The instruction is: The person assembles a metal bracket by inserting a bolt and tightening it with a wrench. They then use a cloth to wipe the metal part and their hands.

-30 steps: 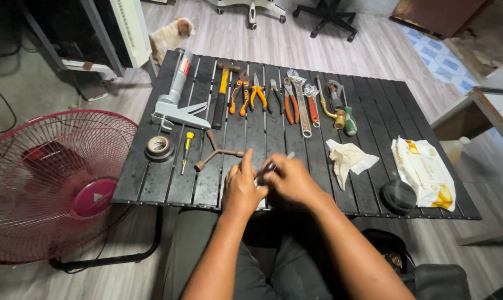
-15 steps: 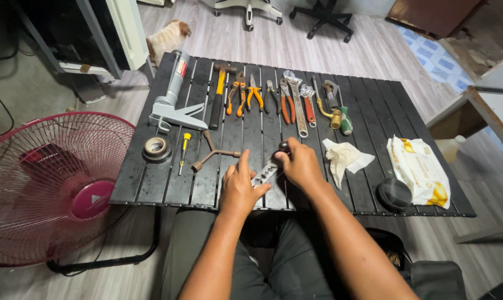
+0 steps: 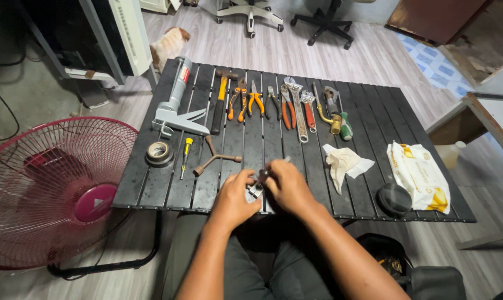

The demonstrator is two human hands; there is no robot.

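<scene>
Black slatted table, white-and-yellow wipes pack at right; both hands' grips pinching small metal tool.

We see grey wood-plank floor, black slatted folding table, red floor fan at left, two office chair bases at the far end

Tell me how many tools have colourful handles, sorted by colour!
Orange-handled pliers: 2
Red-handled tools: 2
Yellow-handled screwdriver: 1
Green-handled screwdriver: 1
Orange-and-black hammer: 1
Total: 7
</scene>
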